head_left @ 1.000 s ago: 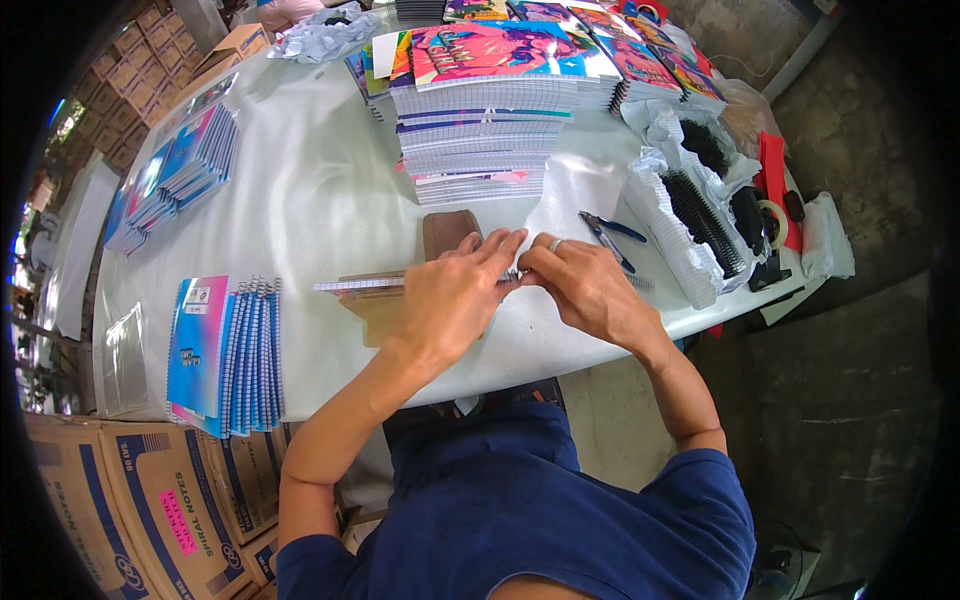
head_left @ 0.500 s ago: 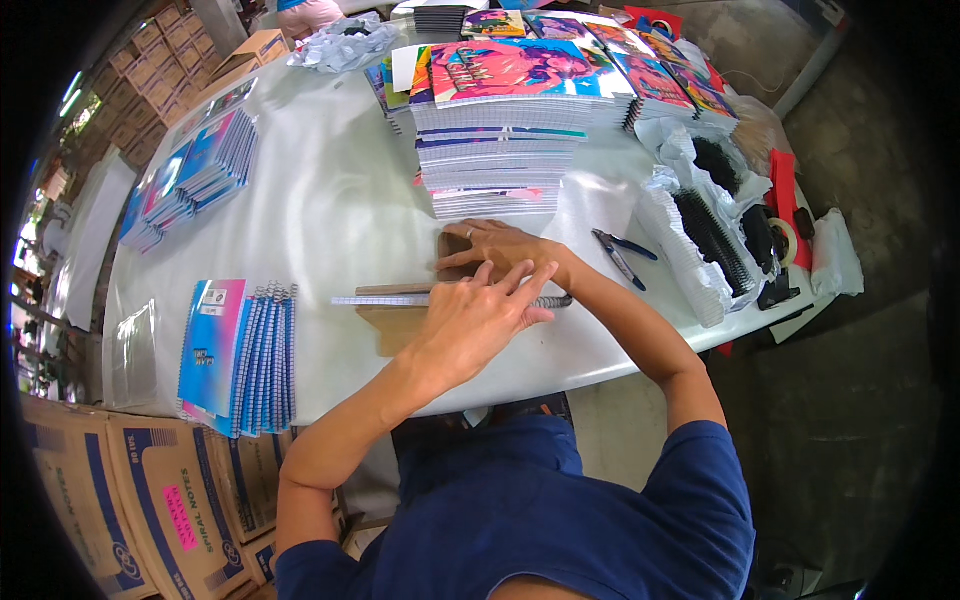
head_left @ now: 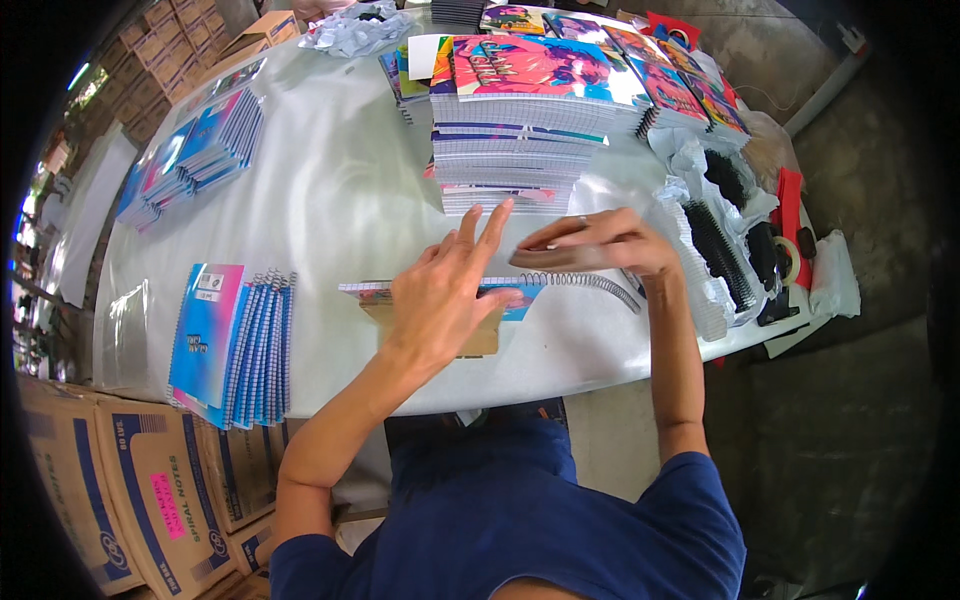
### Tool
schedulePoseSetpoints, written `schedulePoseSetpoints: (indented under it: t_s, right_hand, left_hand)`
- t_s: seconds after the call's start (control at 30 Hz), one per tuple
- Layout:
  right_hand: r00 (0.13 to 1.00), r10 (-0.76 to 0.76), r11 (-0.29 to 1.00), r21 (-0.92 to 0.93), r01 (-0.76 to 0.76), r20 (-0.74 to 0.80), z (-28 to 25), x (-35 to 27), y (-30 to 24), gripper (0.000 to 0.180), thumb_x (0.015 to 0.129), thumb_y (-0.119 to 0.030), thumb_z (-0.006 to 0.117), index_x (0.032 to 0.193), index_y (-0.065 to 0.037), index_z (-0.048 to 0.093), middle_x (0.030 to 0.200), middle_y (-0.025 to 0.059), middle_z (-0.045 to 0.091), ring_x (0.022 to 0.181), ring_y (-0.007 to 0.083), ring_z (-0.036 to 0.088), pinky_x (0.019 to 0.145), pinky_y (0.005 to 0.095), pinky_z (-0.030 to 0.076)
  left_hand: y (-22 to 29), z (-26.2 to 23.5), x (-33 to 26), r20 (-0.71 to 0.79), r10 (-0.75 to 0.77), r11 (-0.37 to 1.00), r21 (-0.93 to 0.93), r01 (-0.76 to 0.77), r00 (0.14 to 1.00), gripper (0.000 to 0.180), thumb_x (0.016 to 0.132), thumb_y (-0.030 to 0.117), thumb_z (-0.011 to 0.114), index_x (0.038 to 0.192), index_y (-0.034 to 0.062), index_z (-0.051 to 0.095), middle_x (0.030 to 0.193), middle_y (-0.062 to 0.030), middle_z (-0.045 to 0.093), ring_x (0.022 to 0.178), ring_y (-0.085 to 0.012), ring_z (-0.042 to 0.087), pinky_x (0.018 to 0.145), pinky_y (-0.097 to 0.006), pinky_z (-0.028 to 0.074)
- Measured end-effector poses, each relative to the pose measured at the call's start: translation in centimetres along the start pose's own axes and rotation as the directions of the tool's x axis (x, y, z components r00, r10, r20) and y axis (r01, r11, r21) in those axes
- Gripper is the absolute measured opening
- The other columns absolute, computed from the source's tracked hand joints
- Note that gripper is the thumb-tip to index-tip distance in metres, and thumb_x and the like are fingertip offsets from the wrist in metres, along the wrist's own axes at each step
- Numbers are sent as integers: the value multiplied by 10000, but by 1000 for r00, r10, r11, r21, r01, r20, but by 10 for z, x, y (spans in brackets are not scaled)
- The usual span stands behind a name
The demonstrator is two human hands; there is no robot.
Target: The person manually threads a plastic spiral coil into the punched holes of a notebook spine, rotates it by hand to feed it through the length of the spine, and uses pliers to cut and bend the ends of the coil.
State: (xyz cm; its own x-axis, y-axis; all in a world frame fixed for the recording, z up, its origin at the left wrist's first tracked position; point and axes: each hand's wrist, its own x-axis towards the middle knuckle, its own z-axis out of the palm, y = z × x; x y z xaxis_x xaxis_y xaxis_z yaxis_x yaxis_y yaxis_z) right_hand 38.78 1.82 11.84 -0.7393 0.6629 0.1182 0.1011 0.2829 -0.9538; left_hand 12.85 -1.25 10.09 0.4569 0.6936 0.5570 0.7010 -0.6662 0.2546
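A thin notebook lies flat near the table's front edge, with a metal spiral coil running along its far side and sticking out to the right. My left hand hovers flat over the notebook, fingers spread and pointing away from me. My right hand presses a brown block down onto the coil. A brown cardboard piece shows under the notebook by my left palm.
A tall stack of unbound colourful notebooks stands behind my hands. Finished spiral notebooks lie fanned at the left, more at the far left. Black coils in white wrapping sit at right. Cardboard boxes stand below the table.
My right hand has moved rightward along the coil with the brown block. My left hand has lifted and spread its fingers over the notebook.
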Motion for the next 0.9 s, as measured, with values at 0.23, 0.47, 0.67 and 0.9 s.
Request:
schedulePoseSetpoints:
  t_s: [0.23, 0.47, 0.67, 0.9]
  right_hand:
    - [986, -160, 935, 315, 165, -44, 9, 10, 13, 406, 892, -295, 677, 1190, -19, 678, 1255, 154, 628, 1150, 263, 578, 997, 376, 427]
    - [988, -147, 950, 271, 155, -51, 11, 17, 24, 373, 915, -265, 610, 1169, -2, 686, 1276, 239, 593, 1190, 345, 568, 1023, 416, 415]
    - [996, 68, 983, 174, -57, -56, 29, 32, 10, 568, 853, -450, 676, 1133, 44, 682, 1273, 266, 583, 1197, 366, 561, 1020, 437, 424]
    - [975, 192, 981, 56, -187, -114, 34, 46, 11, 656, 836, -488, 672, 1144, 91, 657, 1262, 255, 585, 1183, 353, 548, 1031, 402, 403]
  left_hand:
    - [-6, -2, -5, -28, -7, 1000, 30, 8, 1000, 1041, 577, 447, 828, 1486, 254, 358, 1372, -76, 558, 837, -256, 696, 639, -325, 561]
    - [-9, -11, -2, -19, -21, 1000, 21, 21, 1000, 1040, 576, 421, 832, 1487, 278, 351, 1347, -69, 579, 825, -245, 689, 629, -336, 558]
    - [-15, -13, -8, -19, -37, 999, 29, 37, 999, 1027, 575, 421, 832, 1480, 285, 364, 1350, -70, 577, 819, -250, 688, 639, -333, 560]
    - [-21, -17, -11, -21, -56, 997, 49, 57, 998, 1015, 565, 409, 839, 1467, 285, 390, 1357, -60, 573, 820, -238, 682, 640, -322, 561]
